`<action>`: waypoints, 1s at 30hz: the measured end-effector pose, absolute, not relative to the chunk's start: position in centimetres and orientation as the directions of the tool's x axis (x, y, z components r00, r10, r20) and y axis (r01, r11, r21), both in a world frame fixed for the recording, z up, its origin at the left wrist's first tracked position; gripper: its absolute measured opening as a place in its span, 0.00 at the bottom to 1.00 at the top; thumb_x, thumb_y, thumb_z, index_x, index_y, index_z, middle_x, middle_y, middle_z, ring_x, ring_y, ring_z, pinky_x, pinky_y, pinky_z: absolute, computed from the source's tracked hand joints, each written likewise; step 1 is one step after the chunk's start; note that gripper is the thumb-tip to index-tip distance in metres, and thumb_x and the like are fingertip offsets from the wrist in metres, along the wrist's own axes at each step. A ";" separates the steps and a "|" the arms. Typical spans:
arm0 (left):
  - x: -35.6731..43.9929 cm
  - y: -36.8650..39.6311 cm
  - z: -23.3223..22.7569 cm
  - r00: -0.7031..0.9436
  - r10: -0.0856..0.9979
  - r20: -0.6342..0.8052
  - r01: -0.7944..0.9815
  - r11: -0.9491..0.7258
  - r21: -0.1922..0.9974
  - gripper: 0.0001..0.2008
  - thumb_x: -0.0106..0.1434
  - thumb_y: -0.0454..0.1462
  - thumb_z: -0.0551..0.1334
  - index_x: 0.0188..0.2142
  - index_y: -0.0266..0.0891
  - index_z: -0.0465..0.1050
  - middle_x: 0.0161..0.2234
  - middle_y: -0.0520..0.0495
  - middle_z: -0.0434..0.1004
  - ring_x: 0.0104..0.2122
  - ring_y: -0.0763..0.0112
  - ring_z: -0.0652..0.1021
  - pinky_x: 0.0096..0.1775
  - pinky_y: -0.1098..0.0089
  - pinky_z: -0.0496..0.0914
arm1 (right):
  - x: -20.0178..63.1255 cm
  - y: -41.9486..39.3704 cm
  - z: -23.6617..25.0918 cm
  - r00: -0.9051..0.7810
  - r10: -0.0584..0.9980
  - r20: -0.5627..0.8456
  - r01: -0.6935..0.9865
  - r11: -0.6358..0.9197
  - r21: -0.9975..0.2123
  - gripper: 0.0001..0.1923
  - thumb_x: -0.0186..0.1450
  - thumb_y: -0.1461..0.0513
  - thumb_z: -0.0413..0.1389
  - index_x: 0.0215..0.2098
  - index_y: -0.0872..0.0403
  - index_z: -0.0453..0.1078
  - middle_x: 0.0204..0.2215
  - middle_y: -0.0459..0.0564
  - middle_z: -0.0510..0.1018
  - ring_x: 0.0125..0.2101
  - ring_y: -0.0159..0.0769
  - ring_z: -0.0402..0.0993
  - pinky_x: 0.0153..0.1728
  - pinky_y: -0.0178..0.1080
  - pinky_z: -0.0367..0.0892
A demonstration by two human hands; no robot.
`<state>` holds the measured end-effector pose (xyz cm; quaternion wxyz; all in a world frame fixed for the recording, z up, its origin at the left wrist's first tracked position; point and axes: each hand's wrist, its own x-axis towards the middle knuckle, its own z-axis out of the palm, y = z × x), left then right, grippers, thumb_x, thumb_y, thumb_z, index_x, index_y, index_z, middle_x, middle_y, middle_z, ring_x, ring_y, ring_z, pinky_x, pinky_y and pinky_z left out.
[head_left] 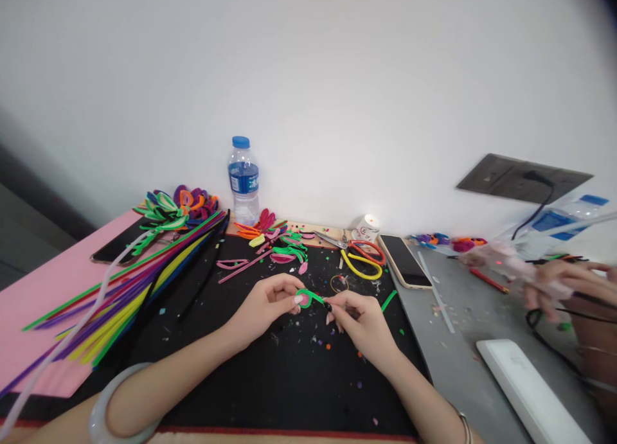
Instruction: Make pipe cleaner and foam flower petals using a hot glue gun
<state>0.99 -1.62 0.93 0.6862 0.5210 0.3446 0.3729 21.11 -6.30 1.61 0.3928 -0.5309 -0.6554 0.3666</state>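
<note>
Between my two hands is a green pipe cleaner (315, 295), curled at its left end around a small pink piece (304, 299). My left hand (277, 297) pinches the curled pink and green end. With thumb and fingertips, my right hand (357, 310) grips the other end, where a small dark tip shows. Both hands are held low over a black mat (289, 386). Just beyond them lie bent pink and green pipe cleaner shapes (289, 248). Scissors (364, 264) with yellow and red handles rest behind my right hand.
Long coloured pipe cleaners (139, 290) fan out at left, beside finished-looking looped bunches (164, 209) and a phone (118, 241). A water bottle (244, 180) stands against the wall. Another phone (405, 262) and a white power bank-like bar (530, 392) lie right, near another person's hands (554, 283).
</note>
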 end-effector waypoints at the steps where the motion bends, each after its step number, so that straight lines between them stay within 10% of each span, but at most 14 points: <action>1: 1.0 -1.6 0.9 0.486 0.870 -0.080 -0.152 0.175 0.973 0.09 0.53 0.35 0.65 0.35 0.35 0.71 0.28 0.51 0.72 0.27 0.75 0.72 0.33 0.73 0.66 | 21.1 -6.3 1.7 -0.129 0.984 0.121 0.401 0.163 -0.901 0.07 0.61 0.64 0.51 0.31 0.55 0.72 0.20 0.45 0.75 0.16 0.26 0.65 0.19 0.30 0.61; 30: 1.4 -1.8 1.2 0.414 0.900 -0.139 -0.156 0.221 0.963 0.11 0.51 0.34 0.66 0.34 0.35 0.72 0.28 0.50 0.74 0.29 0.74 0.73 0.33 0.73 0.67 | 19.4 -6.3 1.2 -0.203 0.955 -0.218 -0.044 -0.231 -0.972 0.05 0.54 0.63 0.56 0.26 0.55 0.63 0.16 0.40 0.73 0.13 0.26 0.65 0.16 0.31 0.65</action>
